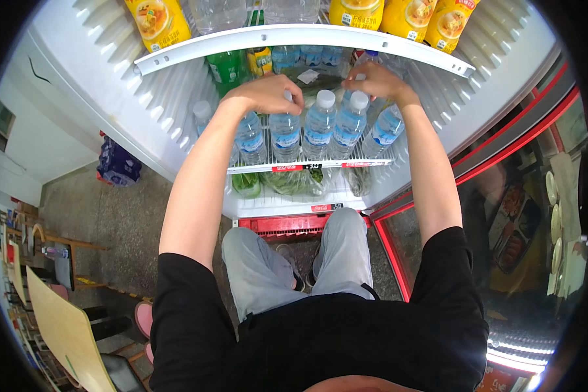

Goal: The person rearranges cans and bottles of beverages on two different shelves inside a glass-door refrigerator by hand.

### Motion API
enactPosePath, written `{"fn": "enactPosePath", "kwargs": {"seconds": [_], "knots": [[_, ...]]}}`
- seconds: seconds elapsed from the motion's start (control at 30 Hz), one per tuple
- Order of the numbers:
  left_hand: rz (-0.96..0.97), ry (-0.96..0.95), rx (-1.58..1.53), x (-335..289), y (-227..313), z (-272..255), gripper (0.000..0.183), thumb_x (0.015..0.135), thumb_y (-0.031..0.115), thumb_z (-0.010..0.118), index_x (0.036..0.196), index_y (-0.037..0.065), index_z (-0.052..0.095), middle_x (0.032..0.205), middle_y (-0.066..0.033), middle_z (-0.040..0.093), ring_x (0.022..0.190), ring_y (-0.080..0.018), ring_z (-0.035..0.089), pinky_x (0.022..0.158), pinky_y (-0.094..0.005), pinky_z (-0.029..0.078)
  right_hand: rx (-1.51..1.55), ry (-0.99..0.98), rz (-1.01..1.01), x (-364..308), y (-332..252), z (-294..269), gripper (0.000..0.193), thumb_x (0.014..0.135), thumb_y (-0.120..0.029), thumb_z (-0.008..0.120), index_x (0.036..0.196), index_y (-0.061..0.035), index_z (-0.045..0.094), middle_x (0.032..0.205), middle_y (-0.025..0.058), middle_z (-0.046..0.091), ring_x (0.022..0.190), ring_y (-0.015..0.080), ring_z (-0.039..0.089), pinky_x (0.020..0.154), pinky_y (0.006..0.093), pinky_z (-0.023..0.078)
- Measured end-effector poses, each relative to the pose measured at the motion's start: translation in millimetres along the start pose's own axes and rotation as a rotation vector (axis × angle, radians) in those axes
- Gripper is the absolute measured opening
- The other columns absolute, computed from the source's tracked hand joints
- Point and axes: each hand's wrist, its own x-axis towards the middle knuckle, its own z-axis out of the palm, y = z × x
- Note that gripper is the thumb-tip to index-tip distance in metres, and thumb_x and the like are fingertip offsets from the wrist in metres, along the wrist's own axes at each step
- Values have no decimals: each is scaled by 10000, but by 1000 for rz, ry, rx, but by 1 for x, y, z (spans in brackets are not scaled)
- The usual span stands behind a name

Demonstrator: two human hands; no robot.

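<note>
Clear water bottles with white caps and blue labels stand upright in a row on the middle wire shelf of an open fridge. My left hand (266,95) is closed, its fingers curled round the cap of one water bottle (285,134) in the front row. Farther right, my right hand (377,81) pinches at the top of another water bottle (353,96) behind the front row; its fingertips partly cover the cap. Between my hands stand two more front bottles (319,127), untouched. A bottle at the right (384,132) leans under my right wrist.
Yellow drink bottles (356,13) stand on the upper shelf, whose white front edge (300,34) crosses above my hands. A green bottle (227,70) is at the back left. Bagged greens (297,181) lie below. The red-framed glass door (398,261) is open at right.
</note>
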Motion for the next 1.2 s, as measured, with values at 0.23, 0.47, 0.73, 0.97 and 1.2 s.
{"fn": "enactPosePath", "kwargs": {"seconds": [0.23, 0.47, 0.73, 0.97, 1.2], "knots": [[-6, -33, -65, -1, 1, -3, 337, 806, 251, 681, 1094, 87, 738, 983, -81, 753, 952, -205, 682, 885, -315, 502, 2, -1, 25, -1, -2, -1, 544, 813, -516, 710, 1112, -62, 723, 1047, 133, 711, 693, 226, 677, 574, 320, 555], [70, 69, -146, -7, 6, 2, 518, 838, 262, 670, 1340, 154, 607, 1071, -83, 734, 997, -216, 682, 898, -323, 514, 26, -7, 19, -8, -12, -4, 448, 844, -410, 710, 1074, -27, 734, 1099, 145, 704, 793, 240, 697, 555, 323, 551], [216, 159, -195, -13, 4, 3, 694, 875, 170, 640, 1528, 255, 421, 1179, -139, 696, 1043, -212, 652, 933, -354, 501, 7, -8, 52, -8, -14, -3, 438, 837, -408, 706, 1063, -34, 736, 1064, 155, 703, 761, 235, 688, 536, 314, 538], [154, 119, -100, -9, 12, 6, 648, 938, 253, 584, 1534, 394, 373, 1323, -84, 636, 1062, -209, 652, 925, -345, 509, 5, -14, 7, -4, -6, -2, 499, 815, -480, 694, 1081, -59, 731, 884, 140, 723, 610, 221, 653, 572, 326, 538], [179, 76, -67, -6, 16, 6, 542, 988, 256, 536, 1516, 318, 428, 1458, -87, 557, 1132, -265, 625, 932, -382, 499, 9, 23, 3, -4, -5, 1, 487, 815, -470, 695, 1067, -55, 728, 905, 143, 724, 618, 234, 659, 577, 327, 542]]}}
